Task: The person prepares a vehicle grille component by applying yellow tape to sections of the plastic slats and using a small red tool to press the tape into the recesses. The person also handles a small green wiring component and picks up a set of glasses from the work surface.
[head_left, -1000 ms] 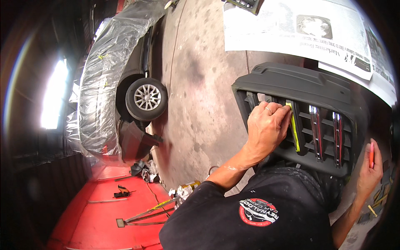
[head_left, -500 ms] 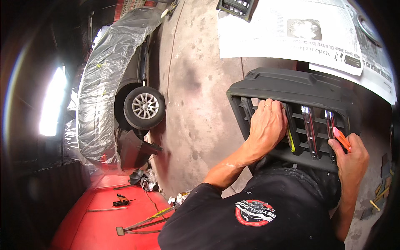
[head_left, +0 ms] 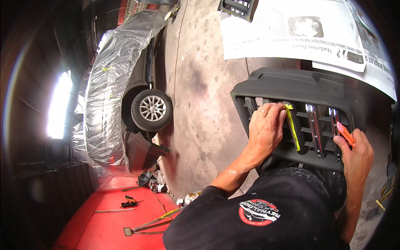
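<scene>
A black plastic car grille [head_left: 300,85] with upright slats lies before me, against my lap. Two slats carry shiny chrome strips [head_left: 313,129]; another bears bright yellow tape [head_left: 294,131] along its length. My left hand [head_left: 266,127] is closed with curled fingers at the tape's upper end, whose short folded tip sticks out beside the fingertips. Just what the fingertips pinch is partly hidden. Between thumb and fingers, my right hand [head_left: 356,150] grips a slim orange tool [head_left: 346,135] with a pink end, close by the rightmost chrome strip.
Newspaper sheets [head_left: 266,39] spread beyond the grille, with a smaller black vent-like part [head_left: 236,7] at their edge. To the left stands a car under plastic sheeting [head_left: 110,96], its wheel [head_left: 152,110] exposed. A red surface [head_left: 108,216] at lower left holds a small black-and-orange tool [head_left: 131,202].
My left hand has slid a little left off the yellow tape, so more of its upper end shows. The right hand keeps its hold on the orange tool. The whole view has shifted slightly.
</scene>
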`<action>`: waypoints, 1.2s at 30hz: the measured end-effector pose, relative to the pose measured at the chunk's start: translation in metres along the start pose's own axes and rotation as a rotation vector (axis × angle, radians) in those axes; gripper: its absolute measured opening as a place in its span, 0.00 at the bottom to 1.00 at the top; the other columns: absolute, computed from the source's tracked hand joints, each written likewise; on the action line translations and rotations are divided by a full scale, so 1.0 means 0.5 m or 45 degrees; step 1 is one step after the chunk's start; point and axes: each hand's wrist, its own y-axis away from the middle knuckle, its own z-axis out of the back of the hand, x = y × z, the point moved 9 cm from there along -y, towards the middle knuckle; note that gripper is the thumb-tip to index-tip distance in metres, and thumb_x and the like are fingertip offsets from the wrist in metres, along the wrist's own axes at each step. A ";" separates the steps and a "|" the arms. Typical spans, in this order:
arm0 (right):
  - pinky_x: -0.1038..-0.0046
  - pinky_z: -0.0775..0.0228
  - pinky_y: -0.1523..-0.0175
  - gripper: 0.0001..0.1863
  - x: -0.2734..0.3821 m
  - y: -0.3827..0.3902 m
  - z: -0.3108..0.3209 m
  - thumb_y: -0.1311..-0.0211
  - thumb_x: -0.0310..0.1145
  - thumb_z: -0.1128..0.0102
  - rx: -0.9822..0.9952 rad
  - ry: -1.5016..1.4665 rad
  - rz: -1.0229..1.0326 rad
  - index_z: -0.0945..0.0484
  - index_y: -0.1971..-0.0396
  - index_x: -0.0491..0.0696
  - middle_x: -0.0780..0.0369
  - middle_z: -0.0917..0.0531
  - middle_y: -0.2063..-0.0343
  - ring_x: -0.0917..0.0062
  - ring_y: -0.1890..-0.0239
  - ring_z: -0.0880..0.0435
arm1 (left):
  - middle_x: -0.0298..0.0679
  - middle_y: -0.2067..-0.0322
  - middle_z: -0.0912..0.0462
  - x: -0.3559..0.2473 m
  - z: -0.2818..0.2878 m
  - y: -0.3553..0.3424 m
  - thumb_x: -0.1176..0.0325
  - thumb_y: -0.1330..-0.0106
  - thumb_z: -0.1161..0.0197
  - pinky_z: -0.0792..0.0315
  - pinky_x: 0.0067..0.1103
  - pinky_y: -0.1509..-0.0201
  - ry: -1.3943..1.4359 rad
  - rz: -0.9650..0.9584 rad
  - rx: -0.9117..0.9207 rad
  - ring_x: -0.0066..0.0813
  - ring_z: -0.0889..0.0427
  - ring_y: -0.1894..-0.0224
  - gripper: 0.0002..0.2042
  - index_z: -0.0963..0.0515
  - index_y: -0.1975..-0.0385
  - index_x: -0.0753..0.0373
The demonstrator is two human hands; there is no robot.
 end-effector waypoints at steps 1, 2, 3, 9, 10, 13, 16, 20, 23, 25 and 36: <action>0.62 0.41 0.71 0.26 0.003 -0.001 0.002 0.53 0.39 0.23 -0.012 0.016 0.007 0.36 0.77 0.41 0.56 0.31 0.79 0.61 0.77 0.35 | 0.48 0.62 0.20 -0.003 -0.003 0.002 0.72 0.34 0.37 0.27 0.33 0.56 0.002 -0.002 0.003 0.46 0.21 0.60 0.09 0.21 0.56 0.64; 0.62 0.41 0.71 0.26 0.004 -0.001 0.004 0.53 0.39 0.23 -0.013 0.017 0.003 0.36 0.77 0.41 0.56 0.31 0.79 0.61 0.77 0.35 | 0.46 0.60 0.19 -0.003 0.011 0.005 0.71 0.35 0.36 0.27 0.33 0.55 0.004 0.040 -0.099 0.45 0.20 0.60 0.11 0.21 0.54 0.64; 0.62 0.41 0.71 0.25 0.008 -0.002 0.006 0.53 0.37 0.23 0.002 0.029 0.004 0.35 0.77 0.41 0.56 0.31 0.79 0.61 0.78 0.34 | 0.45 0.59 0.18 -0.003 0.025 0.007 0.70 0.36 0.34 0.26 0.32 0.55 0.007 0.082 -0.201 0.44 0.20 0.59 0.14 0.20 0.51 0.63; 0.62 0.39 0.71 0.19 0.058 -0.004 0.012 0.51 0.32 0.25 0.037 -0.067 0.019 0.32 0.77 0.42 0.56 0.28 0.77 0.59 0.77 0.30 | 0.37 0.64 0.17 -0.026 -0.007 -0.009 0.70 0.41 0.30 0.30 0.30 0.58 -0.131 -0.099 -0.086 0.38 0.21 0.64 0.07 0.16 0.63 0.60; 0.62 0.38 0.71 0.18 0.068 -0.006 0.010 0.51 0.31 0.26 0.026 -0.090 0.049 0.31 0.76 0.43 0.56 0.27 0.77 0.58 0.77 0.27 | 0.37 0.65 0.17 -0.026 -0.009 -0.010 0.70 0.40 0.31 0.31 0.30 0.58 -0.119 -0.085 -0.093 0.38 0.21 0.64 0.06 0.17 0.65 0.60; 0.60 0.35 0.70 0.15 0.094 -0.011 -0.018 0.51 0.30 0.27 0.018 -0.004 0.247 0.29 0.75 0.44 0.56 0.24 0.76 0.56 0.74 0.23 | 0.38 0.67 0.19 -0.021 -0.016 -0.010 0.72 0.38 0.34 0.32 0.31 0.58 -0.083 -0.068 -0.080 0.39 0.22 0.64 0.03 0.19 0.67 0.61; 0.58 0.33 0.69 0.16 0.078 -0.026 -0.037 0.51 0.32 0.26 0.009 0.122 0.228 0.28 0.74 0.44 0.56 0.22 0.75 0.55 0.73 0.22 | 0.39 0.68 0.20 -0.019 -0.017 0.000 0.74 0.37 0.36 0.32 0.32 0.57 0.020 -0.070 -0.045 0.41 0.24 0.64 0.02 0.21 0.66 0.61; 0.58 0.34 0.69 0.18 0.068 -0.028 -0.041 0.50 0.36 0.26 0.028 0.089 0.180 0.29 0.75 0.43 0.56 0.22 0.76 0.55 0.73 0.23 | 0.40 0.68 0.21 -0.055 0.001 0.034 0.76 0.38 0.36 0.32 0.31 0.57 0.247 -0.128 0.108 0.41 0.24 0.64 0.03 0.23 0.66 0.62; 0.58 0.35 0.69 0.19 0.063 -0.033 -0.034 0.49 0.37 0.26 0.059 0.100 0.150 0.30 0.75 0.42 0.55 0.23 0.77 0.54 0.73 0.23 | 0.38 0.68 0.21 -0.077 0.035 0.054 0.76 0.40 0.35 0.32 0.29 0.56 0.376 -0.175 0.279 0.39 0.24 0.65 0.05 0.23 0.68 0.61; 0.58 0.35 0.69 0.20 0.060 -0.034 -0.039 0.49 0.37 0.27 0.073 0.101 0.141 0.30 0.75 0.42 0.55 0.23 0.77 0.54 0.73 0.24 | 0.36 0.68 0.21 -0.071 0.053 0.065 0.77 0.41 0.34 0.32 0.28 0.56 0.377 -0.197 0.356 0.36 0.24 0.65 0.05 0.23 0.69 0.61; 0.58 0.37 0.68 0.21 0.048 -0.021 -0.047 0.48 0.37 0.28 0.041 0.061 0.166 0.32 0.74 0.40 0.54 0.25 0.76 0.53 0.73 0.26 | 0.35 0.76 0.25 -0.080 0.147 0.094 0.70 0.37 0.36 0.35 0.33 0.60 1.468 -0.390 0.574 0.36 0.28 0.71 0.07 0.22 0.77 0.60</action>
